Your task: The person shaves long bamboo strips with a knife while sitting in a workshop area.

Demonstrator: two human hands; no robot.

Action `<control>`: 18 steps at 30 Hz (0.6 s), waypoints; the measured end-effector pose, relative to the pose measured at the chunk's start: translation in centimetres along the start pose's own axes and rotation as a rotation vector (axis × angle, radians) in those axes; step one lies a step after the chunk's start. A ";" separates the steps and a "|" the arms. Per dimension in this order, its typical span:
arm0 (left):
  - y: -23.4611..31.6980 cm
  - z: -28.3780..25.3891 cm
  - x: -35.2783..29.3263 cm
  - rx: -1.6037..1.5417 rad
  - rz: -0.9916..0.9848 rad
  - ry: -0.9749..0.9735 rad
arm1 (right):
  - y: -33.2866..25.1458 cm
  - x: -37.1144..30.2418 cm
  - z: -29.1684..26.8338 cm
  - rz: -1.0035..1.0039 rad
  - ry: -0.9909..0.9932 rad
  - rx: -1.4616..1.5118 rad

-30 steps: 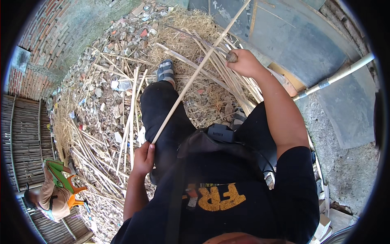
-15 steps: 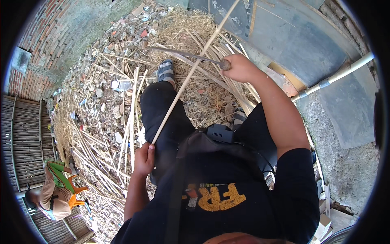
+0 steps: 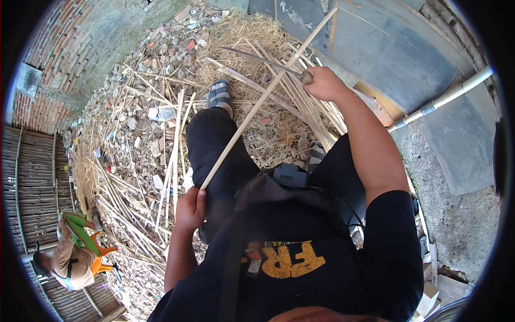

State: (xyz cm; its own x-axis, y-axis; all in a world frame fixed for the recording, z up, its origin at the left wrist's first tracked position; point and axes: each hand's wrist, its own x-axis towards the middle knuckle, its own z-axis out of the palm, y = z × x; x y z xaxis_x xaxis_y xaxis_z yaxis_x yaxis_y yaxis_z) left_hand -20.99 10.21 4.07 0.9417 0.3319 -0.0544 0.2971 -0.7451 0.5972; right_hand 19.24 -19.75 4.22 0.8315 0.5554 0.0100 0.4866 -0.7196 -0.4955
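My left hand [image 3: 190, 208] is closed round the near end of a long pale bamboo strip [image 3: 244, 122]. The strip slants away over my left thigh to the upper right. In my right hand [image 3: 324, 84] is the handle of a long-bladed knife [image 3: 286, 70], gripped in closed fingers. Its thin dark blade points left and crosses the strip in its far part; whether it cuts in or only lies against it I cannot tell. Below, on the ground, lies a heap of split bamboo strips [image 3: 300, 102] beside dry straw-like shavings [image 3: 248, 35].
More bamboo strips [image 3: 120, 209] lie scattered over rubble at the left. A person [image 3: 72, 260] sits on an orange chair [image 3: 101, 264] by a bamboo wall [image 3: 32, 182]. Grey sheets [image 3: 394, 48] and a pale pole [image 3: 450, 95] stand on the right; a brick wall [image 3: 64, 43] rises far left.
My right hand and the knife have moved a little away and to the right, along the strip. The strip's far end has swung rightward. My left hand keeps its hold.
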 end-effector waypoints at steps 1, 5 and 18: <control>0.0 -0.3 -0.2 -0.004 -0.030 -0.024 | -0.9 -0.5 -0.3 -0.005 0.009 0.018; -0.7 0.1 -0.3 -0.038 -0.017 -0.018 | -3.4 -1.6 -1.0 -0.056 -0.071 0.107; -0.9 0.7 -0.1 -0.107 0.009 0.015 | -0.3 0.4 -0.5 0.005 0.037 0.104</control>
State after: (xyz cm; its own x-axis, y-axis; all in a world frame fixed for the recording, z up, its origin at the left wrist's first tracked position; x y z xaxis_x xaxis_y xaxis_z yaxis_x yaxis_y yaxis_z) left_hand -21.24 10.47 3.00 0.9416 0.3347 -0.0377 0.2696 -0.6819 0.6799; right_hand 19.61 -19.52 4.82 0.8442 0.5346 0.0383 0.4534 -0.6743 -0.5829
